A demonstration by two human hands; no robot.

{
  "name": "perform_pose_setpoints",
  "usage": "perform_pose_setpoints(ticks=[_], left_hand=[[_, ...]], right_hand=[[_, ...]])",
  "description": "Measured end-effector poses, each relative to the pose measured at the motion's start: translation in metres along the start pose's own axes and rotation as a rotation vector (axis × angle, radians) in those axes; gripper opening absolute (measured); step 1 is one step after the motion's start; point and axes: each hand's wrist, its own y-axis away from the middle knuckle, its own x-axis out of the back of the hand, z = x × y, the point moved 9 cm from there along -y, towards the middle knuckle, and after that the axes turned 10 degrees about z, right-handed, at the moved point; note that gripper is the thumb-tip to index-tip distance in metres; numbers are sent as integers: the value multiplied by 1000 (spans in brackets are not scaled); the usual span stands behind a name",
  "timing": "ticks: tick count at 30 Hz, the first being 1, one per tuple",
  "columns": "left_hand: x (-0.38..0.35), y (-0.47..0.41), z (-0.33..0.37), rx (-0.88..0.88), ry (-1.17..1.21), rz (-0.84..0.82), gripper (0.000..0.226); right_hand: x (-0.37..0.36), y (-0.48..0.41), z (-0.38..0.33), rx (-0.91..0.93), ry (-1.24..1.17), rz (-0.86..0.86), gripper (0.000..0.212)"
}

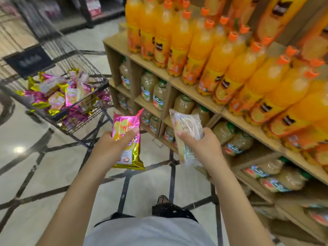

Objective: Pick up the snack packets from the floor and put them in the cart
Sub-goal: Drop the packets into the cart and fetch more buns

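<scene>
While both hands are loaded, neither packet is in the cart (102,82) yet. Left hand (113,144) grips a pink-and-gold snack packet (130,156), thumb across its front, upright, just right of the cart's nearest corner and below its rim. Right hand (200,144) grips a pale clear-wrapped packet (188,124) farther right of the cart, its top end close to the front edge of the cardboard shelf (179,84).

Cart basket holds a pile of pink and gold packets (58,96), some poking over the rim.

Right of the cart, a narrow strip of tiled floor (35,148) runs between the cart's wire side and the shelf face. Shelf carries orange drink bottles (230,68) on top and pale bottles in its cubbies. Floor on the near side of the cart is open; one sandalled foot (162,199) stands there.
</scene>
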Motion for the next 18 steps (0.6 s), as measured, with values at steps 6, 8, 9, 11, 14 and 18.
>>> perform_pose_setpoints(ticks=[6, 8, 9, 11, 14, 18], left_hand=[[5, -27, -10, 128, 39, 107, 39], [16, -39, -17, 173, 52, 148, 38], [23, -48, -21, 188, 51, 174, 38], [43, -71, -26, 223, 41, 232, 35], [77, -114, -31, 265, 71, 291, 40], [121, -168, -30, 273, 106, 329, 45]], right_hand=[[-54, -59, -32, 64, 102, -181, 45], [-81, -71, -42, 73, 108, -223, 47], [-96, -76, -48, 79, 106, -249, 46], [-129, -82, -66, 91, 120, -319, 43], [-185, -94, -100, 110, 142, -402, 34], [-255, -104, -149, 151, 129, -447, 34]])
